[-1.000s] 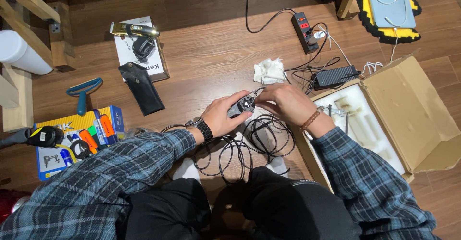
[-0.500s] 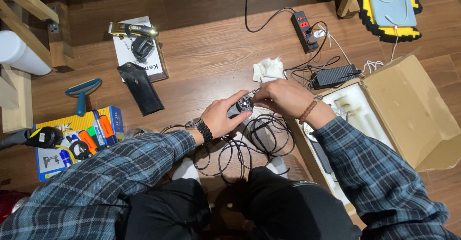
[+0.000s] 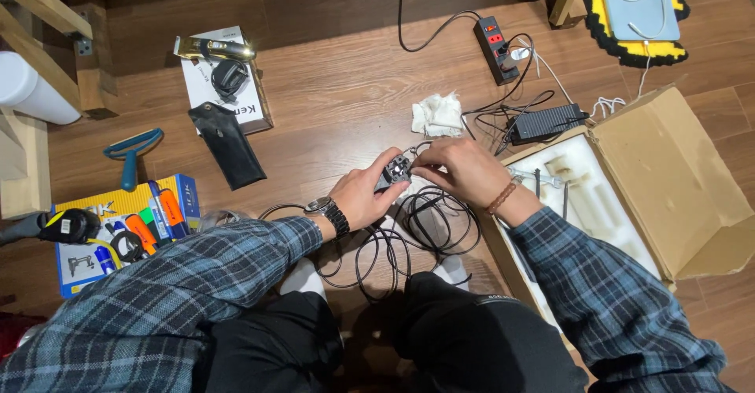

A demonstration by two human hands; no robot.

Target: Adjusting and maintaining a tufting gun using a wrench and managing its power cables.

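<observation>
My left hand (image 3: 363, 195) and my right hand (image 3: 460, 169) meet above the wooden floor and together hold a small dark grey device (image 3: 394, 172) with pale metal parts. The left hand, with a wristwatch on its wrist, grips the device from the left. The right hand, with a beaded bracelet, covers its right side, fingers closed over it. A coil of black cable (image 3: 409, 232) lies on the floor just below both hands, between my knees.
An open cardboard box (image 3: 668, 173) with white foam stands at the right. A black power strip (image 3: 493, 39), a black adapter (image 3: 546, 122) and a white cloth (image 3: 438, 114) lie beyond. At the left: a black pouch (image 3: 228, 146), a white box with clippers (image 3: 224, 74), a colourful tool box (image 3: 118, 228).
Both hands stay together on the device; it has turned slightly between the fingers, and my right forearm has shifted a little.
</observation>
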